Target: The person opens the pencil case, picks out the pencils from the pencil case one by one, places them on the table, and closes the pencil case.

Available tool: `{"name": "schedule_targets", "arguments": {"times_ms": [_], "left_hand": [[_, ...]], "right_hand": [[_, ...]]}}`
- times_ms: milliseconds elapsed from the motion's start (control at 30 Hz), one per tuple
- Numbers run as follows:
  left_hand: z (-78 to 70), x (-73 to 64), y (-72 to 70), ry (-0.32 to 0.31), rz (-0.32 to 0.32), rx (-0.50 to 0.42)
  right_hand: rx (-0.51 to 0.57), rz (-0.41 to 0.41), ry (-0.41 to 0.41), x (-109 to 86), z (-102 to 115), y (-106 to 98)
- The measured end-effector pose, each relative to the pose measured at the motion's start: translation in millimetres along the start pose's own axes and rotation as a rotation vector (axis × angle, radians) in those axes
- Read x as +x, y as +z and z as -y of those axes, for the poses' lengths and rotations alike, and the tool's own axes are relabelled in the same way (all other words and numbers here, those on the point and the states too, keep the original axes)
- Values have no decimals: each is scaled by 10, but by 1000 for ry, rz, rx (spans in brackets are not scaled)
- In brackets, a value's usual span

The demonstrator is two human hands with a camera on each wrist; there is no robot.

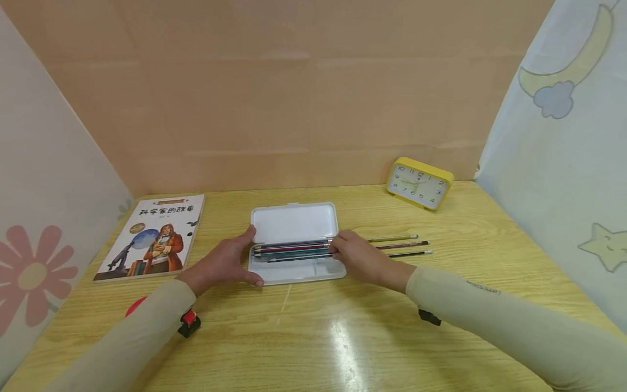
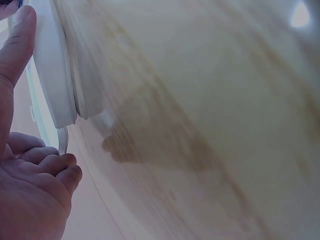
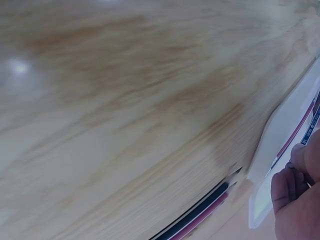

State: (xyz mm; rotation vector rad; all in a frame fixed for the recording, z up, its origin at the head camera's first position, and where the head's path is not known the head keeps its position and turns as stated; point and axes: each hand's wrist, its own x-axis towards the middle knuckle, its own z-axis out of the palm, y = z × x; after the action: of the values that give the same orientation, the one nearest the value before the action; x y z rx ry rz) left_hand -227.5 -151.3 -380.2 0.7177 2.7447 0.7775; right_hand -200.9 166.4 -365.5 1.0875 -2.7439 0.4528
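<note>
An open white pencil case (image 1: 294, 276) lies on the table, its lid (image 1: 295, 222) tipped back. Several pencils (image 1: 289, 249) lie side by side in its tray, points to the left. My left hand (image 1: 222, 264) grips the case's left end, thumb at the front corner and fingers by the lid. In the left wrist view the thumb (image 2: 22, 40) lies along the case's side. My right hand (image 1: 364, 258) pinches the right end of a dark pencil (image 1: 299, 257) over the tray. In the right wrist view, lettering shows on a dark blue pencil (image 3: 311, 125) at the fingertips.
Three loose pencils (image 1: 404, 246) lie right of the case, partly behind my right hand. A yellow alarm clock (image 1: 420, 184) stands at the back right. A book (image 1: 152, 239) lies at the left. A red round thing (image 1: 134, 306) shows partly behind my left sleeve.
</note>
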Motion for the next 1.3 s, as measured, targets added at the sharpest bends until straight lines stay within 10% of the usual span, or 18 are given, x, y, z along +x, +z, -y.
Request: {"name": "schedule_targets", "arguments": {"times_ms": [1300], "left_hand": [[-15, -16, -2, 0, -4, 5]], "right_hand": [[-61, -176, 78, -1142, -652, -365]]}}
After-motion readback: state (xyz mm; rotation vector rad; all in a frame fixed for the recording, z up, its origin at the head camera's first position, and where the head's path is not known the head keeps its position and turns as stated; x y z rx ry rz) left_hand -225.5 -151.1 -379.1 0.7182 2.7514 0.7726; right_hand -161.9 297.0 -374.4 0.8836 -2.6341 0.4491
